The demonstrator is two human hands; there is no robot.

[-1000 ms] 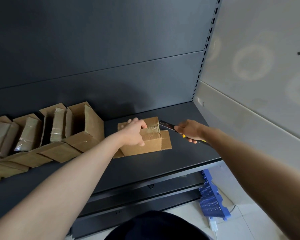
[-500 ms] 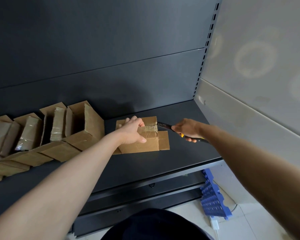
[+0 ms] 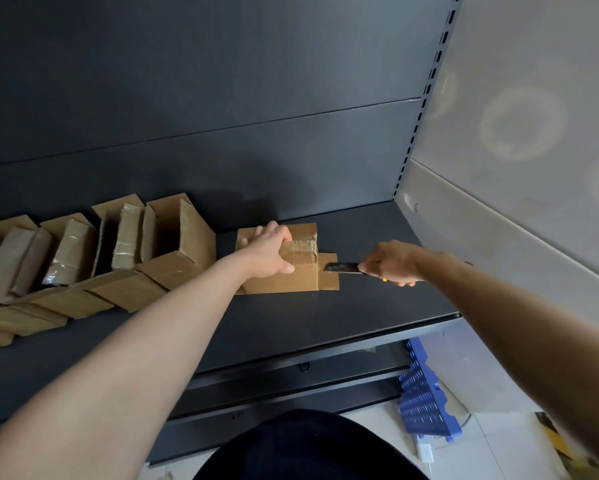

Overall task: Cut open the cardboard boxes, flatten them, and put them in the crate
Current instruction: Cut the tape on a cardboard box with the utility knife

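Under left hand (image 3: pixel 269 251), box (image 3: pixel 287 280) top; in right hand (image 3: pixel 391 263), half-hidden knife (image 3: pixel 343 267)

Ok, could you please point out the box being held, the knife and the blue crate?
box (image 3: pixel 291 284): head view, on its front face.
knife (image 3: pixel 343 267): head view, on its dark blade end.
blue crate (image 3: pixel 426 407): head view, on its slatted side.

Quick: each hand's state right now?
Left hand: grips the small brown taped cardboard box from above.
Right hand: holds a black and yellow utility knife, tip at the box's side flap.
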